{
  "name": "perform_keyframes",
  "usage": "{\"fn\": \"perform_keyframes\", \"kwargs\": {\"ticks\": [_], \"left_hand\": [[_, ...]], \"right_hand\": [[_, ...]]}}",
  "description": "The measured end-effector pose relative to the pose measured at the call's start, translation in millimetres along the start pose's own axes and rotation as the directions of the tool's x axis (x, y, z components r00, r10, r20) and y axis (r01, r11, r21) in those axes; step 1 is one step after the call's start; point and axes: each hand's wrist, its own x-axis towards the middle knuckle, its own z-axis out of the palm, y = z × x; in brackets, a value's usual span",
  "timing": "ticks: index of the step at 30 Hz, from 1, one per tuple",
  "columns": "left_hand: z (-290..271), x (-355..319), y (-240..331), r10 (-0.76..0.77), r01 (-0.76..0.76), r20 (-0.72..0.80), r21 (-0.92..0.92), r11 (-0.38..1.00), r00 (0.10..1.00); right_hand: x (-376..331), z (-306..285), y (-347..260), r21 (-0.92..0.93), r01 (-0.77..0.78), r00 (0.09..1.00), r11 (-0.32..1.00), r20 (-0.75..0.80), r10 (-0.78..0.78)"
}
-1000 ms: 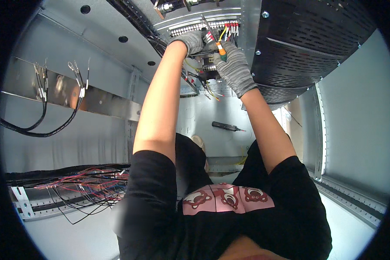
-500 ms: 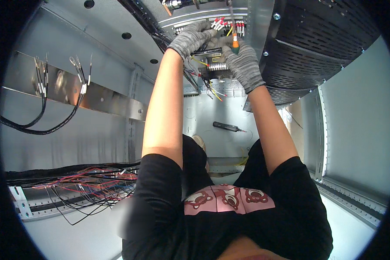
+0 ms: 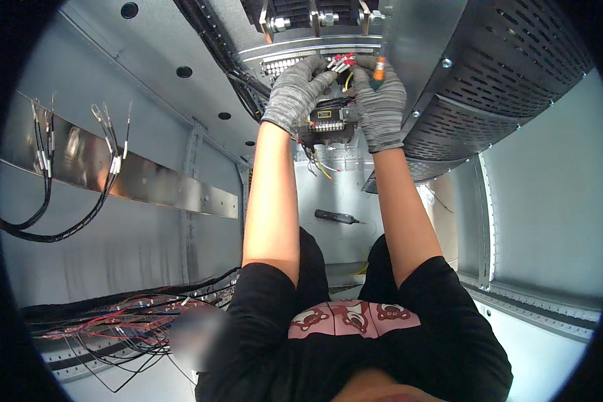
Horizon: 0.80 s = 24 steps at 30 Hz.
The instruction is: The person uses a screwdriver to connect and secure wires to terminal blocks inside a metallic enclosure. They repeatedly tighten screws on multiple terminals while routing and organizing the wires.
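My left hand [image 3: 297,95], in a grey knit glove, reaches to the far middle. Its fingers pinch a small bunch of wires [image 3: 342,63] with red ends and white sleeves. In my gloved right hand [image 3: 382,110] is a screwdriver [image 3: 379,70] with an orange and green handle, its shaft pointing away from me. The right fingertips lie close to the same wires; whether they touch them I cannot tell. Behind the hands runs a terminal strip [image 3: 283,68]. Between the wrists sits a black device with a row of terminals [image 3: 326,126].
Bolted bars [image 3: 329,19] stand beyond the strip. A black slotted cover [image 3: 496,84] bulges on the right. A black pen-shaped tool [image 3: 336,217] lies on the cabinet floor. Black cables [image 3: 80,236] hang at left; tangled wires [image 3: 124,318] lie lower left, beside a blurred patch.
The view has shifted, so the cabinet sits lower in the picture. My hands have come level on either side of the red-ended wires, and the screwdriver remains in my right hand.
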Motion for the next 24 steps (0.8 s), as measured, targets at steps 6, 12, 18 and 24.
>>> {"fn": "perform_keyframes", "kwargs": {"ticks": [6, 12, 18, 24], "left_hand": [[6.6, 3.4, -11.3, 0.064, -0.053, 0.028, -0.285, 0.957, 0.998], [8.5, 5.5, -19.0, 0.083, -0.076, 0.014, -0.274, 0.959, 0.996], [1.8, 1.3, -6.2, 0.051, -0.049, 0.014, -0.128, 0.991, 0.999], [5.5, 7.5, -21.3, 0.043, -0.037, 0.019, -0.230, 0.973, 0.999]], "right_hand": [[3.0, -3.0, -13.0, 0.270, -0.119, 0.993, 0.956, 0.028, 0.116], [1.1, -2.1, -27.3, 0.432, -0.220, 0.975, 0.875, 0.092, 0.200], [2.1, -4.7, -24.5, 0.457, -0.285, 0.958, 0.843, 0.098, 0.270], [5.5, -1.5, -18.0, 0.414, -0.312, 0.950, 0.855, 0.121, 0.288]]}}
